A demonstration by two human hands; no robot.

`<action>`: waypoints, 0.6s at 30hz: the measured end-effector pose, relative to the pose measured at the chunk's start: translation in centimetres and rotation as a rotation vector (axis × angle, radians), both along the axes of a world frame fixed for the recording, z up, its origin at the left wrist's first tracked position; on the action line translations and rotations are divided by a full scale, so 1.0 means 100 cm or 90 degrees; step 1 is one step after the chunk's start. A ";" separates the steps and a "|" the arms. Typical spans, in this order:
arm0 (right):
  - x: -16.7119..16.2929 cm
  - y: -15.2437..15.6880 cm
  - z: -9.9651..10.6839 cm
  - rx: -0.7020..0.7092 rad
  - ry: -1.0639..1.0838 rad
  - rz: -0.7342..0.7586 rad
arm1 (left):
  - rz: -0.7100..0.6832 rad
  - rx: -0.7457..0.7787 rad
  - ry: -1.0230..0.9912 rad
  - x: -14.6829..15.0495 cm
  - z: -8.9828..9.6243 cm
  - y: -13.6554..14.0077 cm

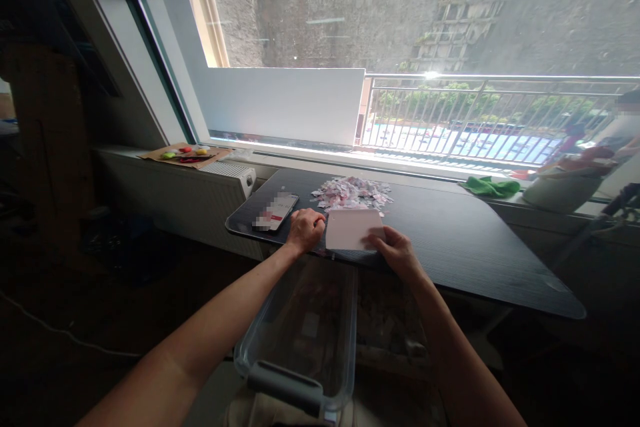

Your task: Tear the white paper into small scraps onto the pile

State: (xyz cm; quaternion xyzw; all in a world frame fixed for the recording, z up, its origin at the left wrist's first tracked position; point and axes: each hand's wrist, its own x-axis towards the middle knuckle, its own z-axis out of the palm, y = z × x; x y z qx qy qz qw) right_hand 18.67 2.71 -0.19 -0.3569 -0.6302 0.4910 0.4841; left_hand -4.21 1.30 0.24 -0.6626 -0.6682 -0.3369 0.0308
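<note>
My right hand point(397, 253) grips a pale, flat rectangular card point(350, 229) by its right end, thumb and fingers pressed on it. The card has rounded corners and is held over the near edge of the dark table point(450, 233). Just left of the card, my left hand point(306, 229) rests at the table edge with its fingers curled closed; whatever may be inside is hidden. Behind the card lies a heap of small paper pieces point(353, 192), whitish with pink marks. A phone point(276, 212) with a lit screen lies left of my left hand.
Below the table edge, a clear plastic bin point(320, 320) with a grey latch stands between my arms. On the sill at left are colourful items on brown cardboard point(175, 159) above a radiator point(240, 177). A green cloth point(491, 187) and a pale bucket point(560, 190) are at right.
</note>
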 end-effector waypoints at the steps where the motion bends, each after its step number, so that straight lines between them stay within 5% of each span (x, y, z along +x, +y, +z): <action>1: 0.000 0.000 0.001 -0.006 -0.010 0.023 | -0.001 -0.001 0.000 0.000 0.000 0.000; 5: 0.002 -0.001 0.004 -0.038 -0.014 0.083 | -0.006 0.000 -0.002 0.000 0.001 -0.001; 18: 0.007 0.001 0.002 0.000 -0.051 -0.088 | -0.007 0.008 -0.005 0.000 -0.002 0.001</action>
